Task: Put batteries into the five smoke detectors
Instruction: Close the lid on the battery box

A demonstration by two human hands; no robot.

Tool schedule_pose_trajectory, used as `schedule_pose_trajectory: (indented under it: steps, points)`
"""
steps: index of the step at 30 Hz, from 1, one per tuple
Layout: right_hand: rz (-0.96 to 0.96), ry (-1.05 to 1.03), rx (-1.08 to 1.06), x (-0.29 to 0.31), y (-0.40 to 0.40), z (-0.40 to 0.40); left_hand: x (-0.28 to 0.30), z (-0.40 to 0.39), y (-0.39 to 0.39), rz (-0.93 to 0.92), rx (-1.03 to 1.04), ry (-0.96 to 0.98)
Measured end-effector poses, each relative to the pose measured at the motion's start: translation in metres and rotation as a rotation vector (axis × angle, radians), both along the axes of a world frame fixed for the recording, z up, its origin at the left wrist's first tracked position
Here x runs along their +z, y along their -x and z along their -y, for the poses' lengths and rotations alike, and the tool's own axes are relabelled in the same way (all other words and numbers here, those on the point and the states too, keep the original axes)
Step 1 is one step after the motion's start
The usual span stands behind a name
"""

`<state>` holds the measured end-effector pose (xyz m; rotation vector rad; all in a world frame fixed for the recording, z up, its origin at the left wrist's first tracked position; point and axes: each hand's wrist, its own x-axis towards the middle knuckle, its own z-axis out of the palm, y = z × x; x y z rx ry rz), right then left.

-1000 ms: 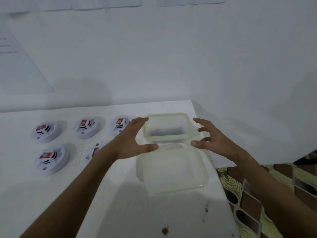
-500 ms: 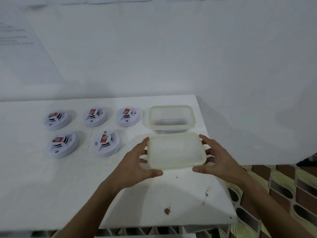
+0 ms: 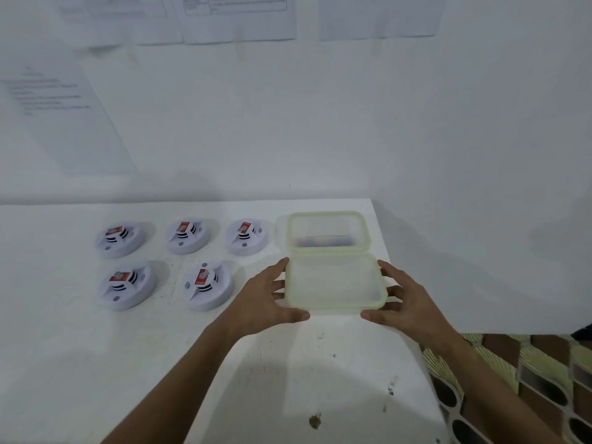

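Holding lid point(image 3: 334, 282): your left hand point(image 3: 266, 299) and right hand point(image 3: 408, 302) pinch its sides, now lifted off box point(image 3: 328, 232) at table's point(image 3: 96, 363) far-right corner; batteries reachable.

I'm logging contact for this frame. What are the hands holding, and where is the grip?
Both hold the lid: left hand on its left edge, right hand on its right edge.

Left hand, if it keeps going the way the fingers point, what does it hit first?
The left hand points away and rightward, fingertips already at the lid. Straight on, it would probably meet the open container behind; depth is unclear.
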<state>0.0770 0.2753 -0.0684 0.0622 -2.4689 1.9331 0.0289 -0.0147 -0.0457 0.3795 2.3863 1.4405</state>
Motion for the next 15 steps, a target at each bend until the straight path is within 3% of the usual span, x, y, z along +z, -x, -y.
schedule_pose_trajectory:
  steps: [5,15]
  points:
    - [0.006,-0.026,0.024,-0.001,0.014,-0.004,0.001,-0.005,0.009,-0.022,0.006,0.007]
    - [0.041,-0.318,-0.022,0.015,0.029,0.006,0.011,-0.003,0.032,-0.150,0.001,0.198]
